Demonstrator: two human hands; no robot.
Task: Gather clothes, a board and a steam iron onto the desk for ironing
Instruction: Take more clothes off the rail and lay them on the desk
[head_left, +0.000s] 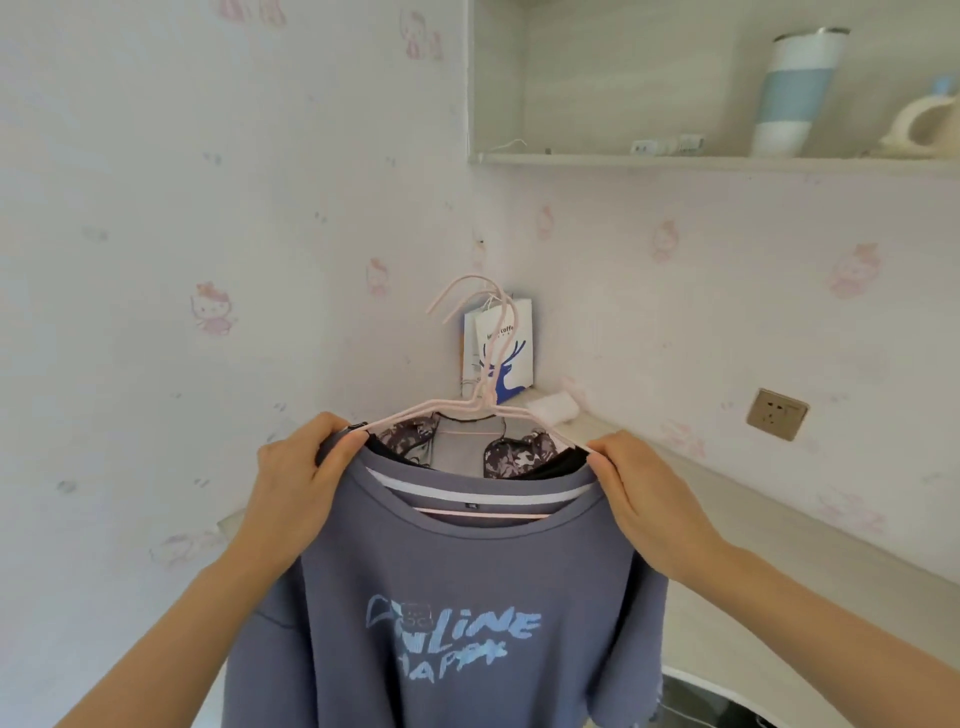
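The wall has pale paper with little pink cats (212, 307) on it. One left hand (296, 483) is up in front, with its fingers curled round the left shoulder of the clothes. It grips the cloth and the hanger end there.

In the middle hang three clothes, one behind the other. The front one is a blue-grey T-shirt (467, 582), then a black top (563, 464), then a patchy grey one (511, 457). The T-shirt has light blue letters; the top row ends in "LINE", and the low row is too messy to read. A tiny dark tag (470, 505) sits in its neck, too small to read. The pink wire hangers (470, 285) show two hooks; I cannot tell if there are more.

Behind them stands one white paper bag (511, 343) with a blue deer and the word "coffee".

One right hand (644, 499) grips the right shoulder the same way. The clothes are held in the air, in front of the pale desk (779, 545) that runs along the wall. On the wall is one socket (777, 414). Up on the shelf (675, 160) stands one white and blue cup (795, 88).
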